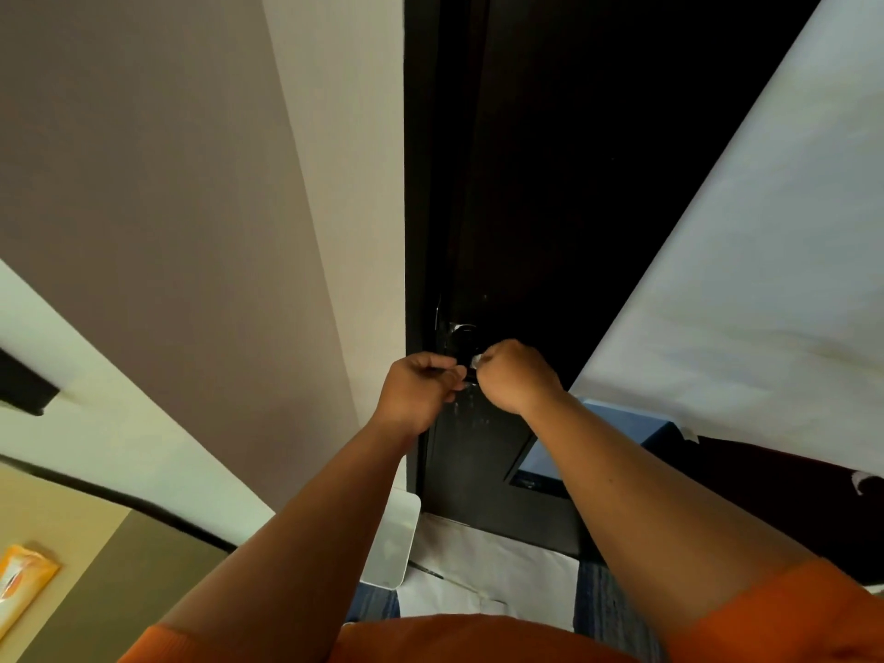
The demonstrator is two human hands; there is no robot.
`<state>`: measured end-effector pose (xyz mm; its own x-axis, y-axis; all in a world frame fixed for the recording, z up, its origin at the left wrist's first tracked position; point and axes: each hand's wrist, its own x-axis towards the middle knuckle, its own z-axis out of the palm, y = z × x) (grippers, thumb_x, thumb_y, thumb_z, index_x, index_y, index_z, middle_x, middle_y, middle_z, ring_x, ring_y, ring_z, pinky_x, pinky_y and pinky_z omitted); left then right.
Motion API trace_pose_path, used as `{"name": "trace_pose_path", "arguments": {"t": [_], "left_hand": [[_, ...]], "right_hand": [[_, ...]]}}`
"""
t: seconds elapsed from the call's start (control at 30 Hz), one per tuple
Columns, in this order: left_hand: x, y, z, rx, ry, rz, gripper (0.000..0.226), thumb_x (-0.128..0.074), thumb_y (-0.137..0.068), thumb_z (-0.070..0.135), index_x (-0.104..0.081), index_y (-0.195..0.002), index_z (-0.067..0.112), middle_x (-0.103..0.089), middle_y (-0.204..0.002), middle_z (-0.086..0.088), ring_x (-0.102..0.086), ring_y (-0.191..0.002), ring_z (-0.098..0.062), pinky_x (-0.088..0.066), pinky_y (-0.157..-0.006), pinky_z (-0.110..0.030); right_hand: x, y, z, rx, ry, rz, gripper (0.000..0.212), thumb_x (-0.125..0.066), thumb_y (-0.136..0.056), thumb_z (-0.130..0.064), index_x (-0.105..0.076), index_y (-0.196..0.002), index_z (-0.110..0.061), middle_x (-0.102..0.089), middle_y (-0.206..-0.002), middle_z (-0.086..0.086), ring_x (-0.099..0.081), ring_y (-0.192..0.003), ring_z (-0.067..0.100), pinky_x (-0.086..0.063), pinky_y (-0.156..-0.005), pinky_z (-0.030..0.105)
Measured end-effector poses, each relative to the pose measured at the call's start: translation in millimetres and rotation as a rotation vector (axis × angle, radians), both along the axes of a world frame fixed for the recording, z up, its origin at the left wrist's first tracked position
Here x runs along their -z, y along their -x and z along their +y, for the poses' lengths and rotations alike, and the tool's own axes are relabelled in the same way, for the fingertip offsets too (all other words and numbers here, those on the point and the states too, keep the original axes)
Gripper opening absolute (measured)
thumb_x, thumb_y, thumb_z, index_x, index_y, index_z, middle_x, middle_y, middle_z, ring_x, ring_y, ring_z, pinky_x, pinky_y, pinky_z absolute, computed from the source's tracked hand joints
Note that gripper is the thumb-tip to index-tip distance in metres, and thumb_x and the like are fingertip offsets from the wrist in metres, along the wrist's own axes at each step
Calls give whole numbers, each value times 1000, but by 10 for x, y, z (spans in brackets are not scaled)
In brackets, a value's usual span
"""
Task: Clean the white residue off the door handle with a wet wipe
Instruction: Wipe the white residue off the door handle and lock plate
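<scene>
Pale walls flank a dark door running down the middle of the frame, with a white sheet at right. Just below centre, the door handle shows white smears. Both bare arms reach it: the left hand is curled closed at the door's edge, the right hand fisted around a white wipe just below the handle.

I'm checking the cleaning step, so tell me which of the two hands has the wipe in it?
The right hand: a bit of white wet wipe shows at its fingertips against the door handle. The left hand shows no wipe.
</scene>
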<state>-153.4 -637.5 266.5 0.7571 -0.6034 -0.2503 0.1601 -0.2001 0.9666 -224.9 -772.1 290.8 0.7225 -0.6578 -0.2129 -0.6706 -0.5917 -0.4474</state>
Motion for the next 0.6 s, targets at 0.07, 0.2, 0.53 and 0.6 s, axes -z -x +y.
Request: {"name": "trace_pose_path", "arguments": {"t": [0.07,0.2,0.53,0.6], "left_hand": [[-8,-1,0,0,-5,-8,21,-70,-97,14,-71,-116,7,-77,-96,-6,-71,-65,4,-49,-55,-7],[1,-4,-3,0,-10,-5,20,-70,-97,15,-72,-116,9,-77,-97,-4,-72,-69,1,-50,-57,-8],[-10,-29,9,2,-29,-5,20,-73,-95,18,-73,-113,11,-78,-98,-5,-71,-69,2,-50,-56,-9],[-31,-25,15,10,-25,-9,18,-72,-95,16,-74,-112,9,-78,-96,-6,-70,-66,3,-49,-56,-9]], "right_hand": [[-31,-60,-42,-13,-94,37,29,-51,-97,-34,-70,-85,-17,-70,-83,9,-67,-76,27,-57,-74,40],[-69,10,-60,-4,-191,-34,31,-53,-98,-36,-73,-86,-16,-72,-89,14,-68,-86,33,-50,-73,36],[-75,275,88,20,-137,-495,45,-58,-98,-13,-57,-142,-18,-61,-142,8,-58,-128,16,-39,-97,11],[-118,193,141,-88,-39,-477,49,-58,-97,-15,-53,-146,-20,-56,-146,9,-54,-133,22,-42,-103,20]]}}
